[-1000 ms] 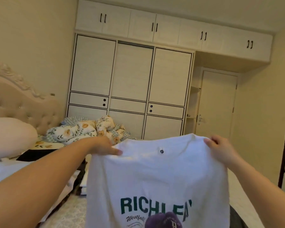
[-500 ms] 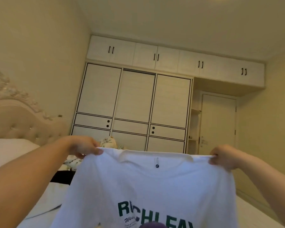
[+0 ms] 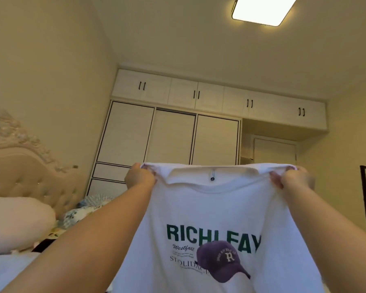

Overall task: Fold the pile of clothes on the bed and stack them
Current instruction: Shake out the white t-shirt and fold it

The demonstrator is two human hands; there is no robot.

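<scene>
I have the white T-shirt (image 3: 216, 210) held up in the air in front of me, spread between both hands, its printed front facing me with green lettering and a purple cap graphic. My left hand (image 3: 140, 177) grips the shirt's left shoulder, fingers curled into the bunched fabric, and my right hand (image 3: 293, 179) pinches the right shoulder the same way, so the neckline hangs stretched between them. The shirt hangs clear above the bed (image 3: 6, 269), whose pale sheet shows at lower left. A pink pillow (image 3: 15, 223) lies beside the tufted headboard (image 3: 25, 178), with floral bedding (image 3: 80, 212) just past it. Beyond the shirt stands the white wardrobe (image 3: 173, 136), and a ceiling light (image 3: 262, 9) glows overhead.
</scene>
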